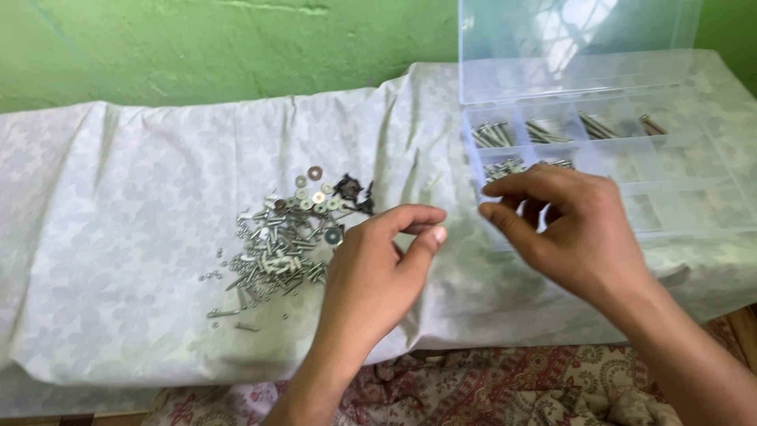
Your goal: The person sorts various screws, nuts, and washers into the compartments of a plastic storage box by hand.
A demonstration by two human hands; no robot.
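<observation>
At centre above the white floral cloth (pixel 118 237), left hand (pixel 378 268) with thumb and forefinger pinched, contents indiscernible, just right of the loose screws and washers pile (pixel 288 241), right hand (pixel 568 229) fingers loosely curled, empty, over near edge of clear compartment organizer box (pixel 670 205), lid raised, far right.

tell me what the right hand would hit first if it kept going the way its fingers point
The right hand points left, toward the left hand. It would likely meet that hand's fingertips first, though depth is unclear.

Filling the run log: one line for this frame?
left hand: pinched, contents unclear | right hand: before organizer box | loose fasteners: piled on cloth
</observation>
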